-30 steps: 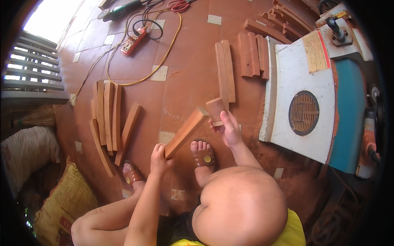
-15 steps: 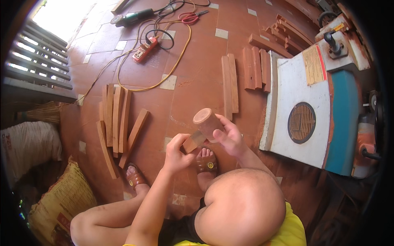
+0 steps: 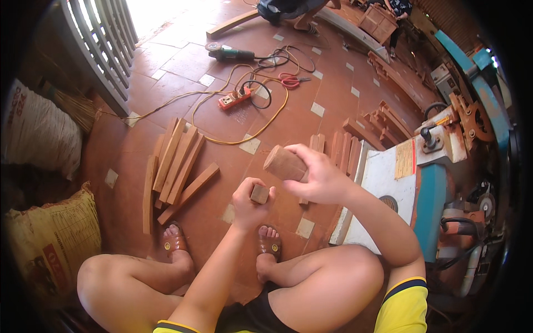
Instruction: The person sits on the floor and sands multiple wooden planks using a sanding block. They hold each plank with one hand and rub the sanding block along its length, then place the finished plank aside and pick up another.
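Observation:
My right hand (image 3: 322, 176) is wrapped round a thick, round wooden cylinder (image 3: 285, 164), held tilted with its flat end facing left. Lower and to the left, my left hand (image 3: 245, 204) grips a square-section wooden block (image 3: 259, 194), whose end grain faces up. A gap separates block and cylinder. The fist hides the rest of the block, so its length does not show. Both hands are above the floor, in front of my knees. On the floor to the left lies a loose bundle of wooden strips (image 3: 176, 161).
An angle grinder (image 3: 230, 53), a red power strip (image 3: 235, 98), red-handled scissors (image 3: 291, 80) and looping cables lie ahead. A white and teal machine (image 3: 430, 205) stands at right, near more wooden strips (image 3: 388, 119). Sacks (image 3: 61, 238) stand left. Other people (image 3: 283, 11) are at the far end.
The cylinder and block were close together, overlapping in view; now they are apart. My right hand has lifted outward with the cylinder. The view has tilted up, bringing other people into sight.

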A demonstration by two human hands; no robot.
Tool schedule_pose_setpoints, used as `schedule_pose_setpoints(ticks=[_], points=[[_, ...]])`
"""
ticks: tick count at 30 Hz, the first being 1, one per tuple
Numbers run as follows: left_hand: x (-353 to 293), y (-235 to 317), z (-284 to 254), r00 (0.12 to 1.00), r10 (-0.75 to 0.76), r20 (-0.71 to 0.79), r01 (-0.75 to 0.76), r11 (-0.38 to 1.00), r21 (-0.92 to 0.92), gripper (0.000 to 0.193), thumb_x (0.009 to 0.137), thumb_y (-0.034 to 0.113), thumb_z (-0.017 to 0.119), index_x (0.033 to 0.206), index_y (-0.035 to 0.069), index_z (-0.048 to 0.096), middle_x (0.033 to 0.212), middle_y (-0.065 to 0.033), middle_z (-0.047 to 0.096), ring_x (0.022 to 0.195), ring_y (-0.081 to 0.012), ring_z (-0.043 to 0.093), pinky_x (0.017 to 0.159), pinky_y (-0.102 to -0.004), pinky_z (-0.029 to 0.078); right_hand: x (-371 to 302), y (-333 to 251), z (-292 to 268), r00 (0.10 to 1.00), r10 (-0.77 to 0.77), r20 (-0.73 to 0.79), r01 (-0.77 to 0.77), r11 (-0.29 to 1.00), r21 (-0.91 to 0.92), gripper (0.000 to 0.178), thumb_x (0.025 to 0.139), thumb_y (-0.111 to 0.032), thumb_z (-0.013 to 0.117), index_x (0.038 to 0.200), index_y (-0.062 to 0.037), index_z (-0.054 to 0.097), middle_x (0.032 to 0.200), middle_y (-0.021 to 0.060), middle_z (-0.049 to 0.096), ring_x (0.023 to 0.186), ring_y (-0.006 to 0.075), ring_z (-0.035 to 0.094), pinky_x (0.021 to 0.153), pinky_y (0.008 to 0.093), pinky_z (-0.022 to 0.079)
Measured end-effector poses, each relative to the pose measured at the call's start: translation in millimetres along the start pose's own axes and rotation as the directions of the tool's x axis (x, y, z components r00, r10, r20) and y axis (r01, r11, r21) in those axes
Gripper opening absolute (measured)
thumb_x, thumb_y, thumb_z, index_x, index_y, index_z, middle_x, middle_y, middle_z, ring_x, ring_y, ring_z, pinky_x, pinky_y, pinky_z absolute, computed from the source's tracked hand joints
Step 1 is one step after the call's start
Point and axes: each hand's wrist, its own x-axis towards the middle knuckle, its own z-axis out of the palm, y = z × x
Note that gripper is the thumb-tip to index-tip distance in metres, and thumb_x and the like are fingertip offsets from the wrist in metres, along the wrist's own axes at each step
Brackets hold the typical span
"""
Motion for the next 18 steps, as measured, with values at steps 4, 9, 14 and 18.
schedule_pose_setpoints(ticks=[4,9,14,18], points=[[3.4,-32.3,-7.0,0.993,-0.066,0.093,0.065,0.998,0.020,0.024,0.079,0.009,0.085,0.093,0.003,0.065,0.085,-0.0127,0.068,0.072,-0.0280,0.066,0.068,-0.0374,0.055,18.2,3.4,31.1,0.994,-0.097,0.049,0.107,0.950,-0.294,0.062,0.089,-0.028,0.079,0.138,0.0005,0.053,0.115,0.0256,0.069,0.103,0.0418,0.072,0.087,0.0474,0.058],[12.0,-49.0,-4.6,0.995,-0.036,0.096,0.054,0.980,-0.192,0.024,0.078,0.009,0.084,0.091,0.002,0.065,0.087,-0.0134,0.068,0.075,-0.0288,0.067,0.070,-0.0386,0.054,12.6,17.5,65.3,0.952,-0.302,0.056,0.299,0.865,-0.403,0.080,0.088,-0.026,0.081,0.154,-0.0003,0.044,0.106,0.0239,0.067,0.090,0.0423,0.070,0.081,0.0469,0.059],[18.3,-57.1,-8.9,0.995,-0.045,0.089,0.059,0.986,-0.155,0.028,0.073,0.009,0.085,0.091,0.002,0.065,0.085,-0.0138,0.067,0.078,-0.0308,0.068,0.071,-0.0398,0.055,18.0,18.5,70.5,0.916,-0.397,0.056,0.377,0.808,-0.453,0.086,0.085,-0.022,0.082,0.158,-0.0015,0.042,0.098,0.0215,0.064,0.083,0.0386,0.069,0.076,0.0441,0.059],[25.9,-52.9,-5.1,0.999,0.026,0.042,-0.020,0.990,-0.141,0.027,0.074,0.011,0.085,0.092,0.002,0.067,0.086,-0.0139,0.068,0.080,-0.0331,0.070,0.071,-0.0410,0.056,26.2,17.9,75.5,0.926,-0.377,0.001,0.332,0.812,-0.480,0.084,0.087,-0.021,0.081,0.158,0.0007,0.042,0.102,0.0220,0.066,0.087,0.0393,0.070,0.077,0.0454,0.059]])
